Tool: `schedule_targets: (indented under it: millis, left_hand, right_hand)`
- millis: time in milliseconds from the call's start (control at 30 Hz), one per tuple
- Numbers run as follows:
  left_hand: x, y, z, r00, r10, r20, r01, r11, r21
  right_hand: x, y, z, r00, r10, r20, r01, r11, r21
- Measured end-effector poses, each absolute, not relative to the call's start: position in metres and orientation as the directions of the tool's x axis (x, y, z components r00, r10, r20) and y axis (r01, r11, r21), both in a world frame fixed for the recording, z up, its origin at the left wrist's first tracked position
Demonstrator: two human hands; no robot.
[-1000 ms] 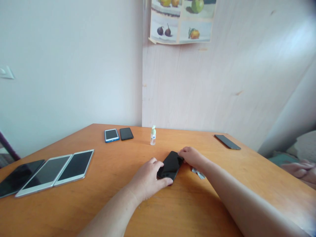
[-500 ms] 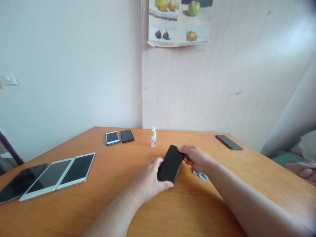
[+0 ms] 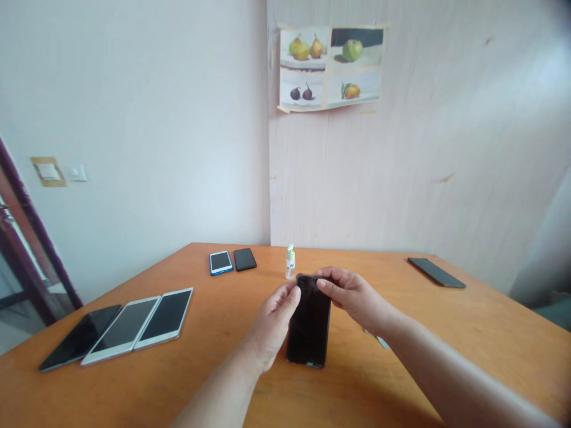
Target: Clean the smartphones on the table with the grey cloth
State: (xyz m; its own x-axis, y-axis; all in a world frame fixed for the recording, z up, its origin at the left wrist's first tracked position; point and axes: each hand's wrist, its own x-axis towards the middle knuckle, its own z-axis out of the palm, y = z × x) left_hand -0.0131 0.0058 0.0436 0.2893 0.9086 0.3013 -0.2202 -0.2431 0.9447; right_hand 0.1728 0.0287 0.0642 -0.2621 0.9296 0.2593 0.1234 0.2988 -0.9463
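Left hand and right hand both grip one black phone, thumbs toward the viewer, at its upper left edge and upper right corner respectively. Remaining fingers are curled at or behind the upper end and are partly hidden. The phone is held tilted up above the near middle of the table, dark screen facing the person; contact between its lower end and the tabletop cannot be determined.

Surrounding items, in descending size:

Wall: pale, behind the table.
Table: orange-brown wood.
Fruit sheet: four panels, mounted on the wall.
Tablets: one black tablet and two white-framed tablets, flat, side by side at left.
Dark slab device: flat, far right.
Blue-edged device and small black device: flat, adjacent, near the far edge.
Pump bottle: upright, beyond the phone.
Pale flat scrap: on the table, partly covered by the right forearm.
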Motion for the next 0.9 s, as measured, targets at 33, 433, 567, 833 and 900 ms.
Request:
schedule_targets:
  millis: [33, 433, 567, 833, 900]
  left_hand:
    - [-0.013, 0.005, 0.044, 0.282, 0.908, 0.308, -0.241, -0.244, 0.939]
    - [-0.023, 0.010, 0.043, 0.236, 0.913, 0.334, -0.395, -0.224, 0.891]
    - [-0.022, 0.010, 0.042, 0.215, 0.921, 0.325, -0.402, -0.220, 0.889]
    - [-0.022, 0.012, 0.042, 0.219, 0.925, 0.312, -0.434, -0.193, 0.880]
    - [-0.023, 0.012, 0.042, 0.226, 0.924, 0.309, -0.441, -0.186, 0.878]
  right_hand:
    - [0.171, 0.027, 0.065, -0.260, 0.928, 0.268, 0.135, 0.309, -0.941]
    - [0.163, 0.016, 0.073, -0.319, 0.914, 0.249, 0.200, 0.322, -0.925]
    - [0.163, 0.017, 0.072, -0.319, 0.910, 0.264, 0.202, 0.337, -0.919]
    - [0.164, 0.016, 0.068, -0.333, 0.923, 0.191, 0.186, 0.263, -0.946]
    - [0.165, 0.017, 0.066, -0.330, 0.926, 0.183, 0.202, 0.259, -0.944]
